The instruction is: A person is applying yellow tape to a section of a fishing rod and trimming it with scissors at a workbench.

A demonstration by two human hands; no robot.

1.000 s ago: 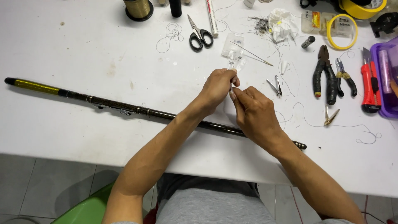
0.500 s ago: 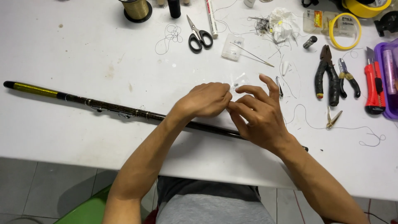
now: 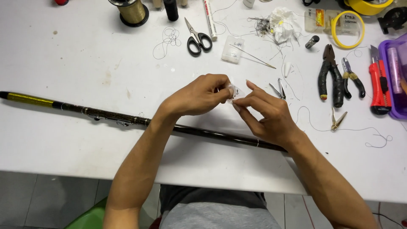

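My left hand [image 3: 199, 95] and my right hand [image 3: 265, 112] meet above the middle of the white table [image 3: 85, 140]. Between their fingertips they pinch a small clear plastic packet [image 3: 234, 92]; what is inside it is too small to make out. A long dark fishing rod [image 3: 127, 121] with a yellow-banded end lies across the table under both wrists, untouched by the fingers.
Black-handled scissors [image 3: 197, 38], a gold thread spool [image 3: 132, 10], a small clear box [image 3: 233, 48] with a long needle, black pliers [image 3: 330, 76], smaller pliers [image 3: 352, 76], a red utility knife [image 3: 378, 85], a yellow ring [image 3: 347, 29], a purple tray [image 3: 394, 76], small tweezers [image 3: 277, 89] and loose line lie along the far and right side.
Both hands have lifted off the rod and shifted toward the far side. The right hand's fingers spread, then closed onto the small clear packet held with the left.
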